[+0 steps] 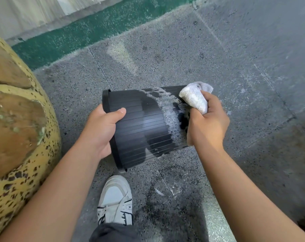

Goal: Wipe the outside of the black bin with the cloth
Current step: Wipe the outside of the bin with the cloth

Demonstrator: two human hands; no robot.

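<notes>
The black ribbed plastic bin (141, 126) is held on its side in the air above the grey speckled concrete floor (235, 67), with its rim end to the left and its bottom end to the right. The left hand (101, 131) grips the rim end: the thumb lies flat on the outside wall and the fingers curl in over the rim, out of sight. The right hand (207, 124) is closed around a bunched white terry cloth (194, 96) and presses it on the bin's bottom end. White soap foam (167, 109) runs in a curved band over the wall just left of the cloth.

The inside of the bin cannot be seen. Its bottom end is partly hidden by the right hand and the cloth. Both arms are cut off at the lower edge of the view.

Below the bin, one white sneaker with black lines (115, 199) stands on the floor, with a dark trouser leg (113, 233) above it. A big yellow spotted rock shape (17, 128) fills the left side. A green painted strip (88, 30) crosses the floor far behind the bin.
</notes>
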